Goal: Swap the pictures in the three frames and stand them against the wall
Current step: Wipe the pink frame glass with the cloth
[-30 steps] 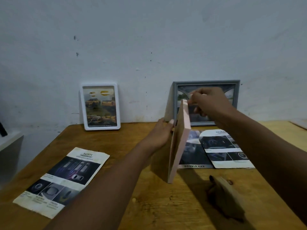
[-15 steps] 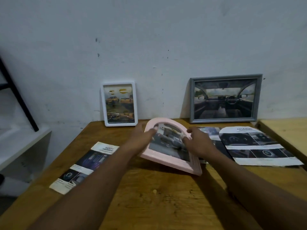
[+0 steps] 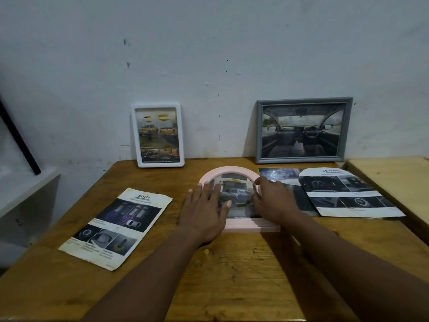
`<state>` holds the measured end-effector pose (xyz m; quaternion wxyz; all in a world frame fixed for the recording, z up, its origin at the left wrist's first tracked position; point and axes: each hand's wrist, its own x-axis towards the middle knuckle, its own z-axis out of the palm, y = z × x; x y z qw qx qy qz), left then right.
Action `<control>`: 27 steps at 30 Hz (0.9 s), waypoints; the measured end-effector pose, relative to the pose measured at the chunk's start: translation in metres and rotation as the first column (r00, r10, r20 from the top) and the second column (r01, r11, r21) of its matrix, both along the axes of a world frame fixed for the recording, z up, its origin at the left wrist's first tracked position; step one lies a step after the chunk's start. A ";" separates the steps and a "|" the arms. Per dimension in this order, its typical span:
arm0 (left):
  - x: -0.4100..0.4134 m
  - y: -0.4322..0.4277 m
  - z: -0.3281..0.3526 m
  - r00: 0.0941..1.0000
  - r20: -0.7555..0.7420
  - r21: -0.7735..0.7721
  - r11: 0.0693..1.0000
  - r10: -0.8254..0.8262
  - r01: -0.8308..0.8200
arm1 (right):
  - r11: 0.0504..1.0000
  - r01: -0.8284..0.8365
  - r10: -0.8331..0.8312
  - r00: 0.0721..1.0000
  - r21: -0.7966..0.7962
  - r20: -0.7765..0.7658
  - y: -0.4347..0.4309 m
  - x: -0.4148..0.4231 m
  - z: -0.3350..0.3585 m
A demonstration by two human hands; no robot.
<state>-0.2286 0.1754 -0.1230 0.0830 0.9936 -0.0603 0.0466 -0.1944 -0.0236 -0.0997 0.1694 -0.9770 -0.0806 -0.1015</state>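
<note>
A pink arched frame (image 3: 232,171) with a car picture lies face up on the wooden table (image 3: 232,270), in the middle. My left hand (image 3: 205,211) lies flat over its left side with straight fingers on the glass. My right hand (image 3: 272,198) rests on its right side, fingertips at the inner rim. A white frame (image 3: 157,135) with yellow-car pictures leans against the wall at the back left. A grey frame (image 3: 303,130) showing a car interior leans against the wall at the back right.
A loose "Safety" picture sheet (image 3: 116,226) lies at the left of the table. Two overlapping sheets (image 3: 343,194) lie at the right, below the grey frame. A lighter table (image 3: 394,180) adjoins on the right; a white shelf (image 3: 23,189) stands at the left.
The pink frame went from standing on edge between my hands to lying flat, face up, on the table. Both hands came down with it and now rest on its front.
</note>
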 end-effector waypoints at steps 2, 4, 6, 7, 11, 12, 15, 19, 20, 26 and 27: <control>-0.001 -0.007 0.003 0.999 -0.007 0.010 0.999 -0.049 0.049 | 0.999 -0.019 0.021 0.998 0.033 -0.058 -0.010 -0.006 0.010; -0.004 -0.021 0.004 0.995 -0.005 -0.009 0.995 -0.097 0.097 | 0.998 -0.030 0.036 0.994 0.063 -0.106 -0.027 -0.015 0.017; -0.008 -0.040 0.004 0.990 0.002 -0.031 0.990 -0.140 0.140 | 0.995 -0.040 0.052 0.990 0.096 -0.132 -0.046 -0.028 0.022; -0.011 -0.050 0.004 0.988 0.003 -0.039 0.987 -0.156 0.156 | 0.994 -0.042 0.054 0.991 0.099 -0.122 -0.056 -0.036 0.024; -0.021 -0.087 0.007 0.974 0.013 -0.071 0.971 -0.227 0.228 | 0.993 -0.042 0.046 0.998 0.106 -0.035 -0.092 -0.067 0.030; -0.025 -0.094 0.010 0.969 0.018 -0.071 0.966 -0.248 0.248 | 0.994 -0.045 0.048 0.998 0.096 -0.037 -0.099 -0.075 0.031; -0.041 -0.107 0.013 0.958 0.012 -0.075 0.955 -0.286 0.286 | 0.995 -0.073 0.080 0.991 0.065 -0.108 -0.109 -0.097 0.026; -0.054 -0.104 0.010 0.958 -0.005 -0.101 0.953 -0.288 0.286 | 0.996 -0.092 0.092 0.989 0.007 -0.118 -0.101 -0.121 0.011; -0.054 -0.102 0.011 0.959 -0.008 -0.115 0.953 -0.283 0.280 | 0.995 -0.095 0.093 0.991 -0.019 -0.098 -0.099 -0.122 0.009; -0.038 -0.078 0.025 0.980 0.029 -0.183 0.962 -0.199 0.201 | 0.974 -0.067 0.086 0.993 0.217 -0.082 -0.090 -0.103 0.024; -0.031 -0.068 0.028 0.985 0.038 -0.197 0.965 -0.167 0.171 | 0.962 -0.062 0.087 0.993 0.267 -0.081 -0.085 -0.095 0.031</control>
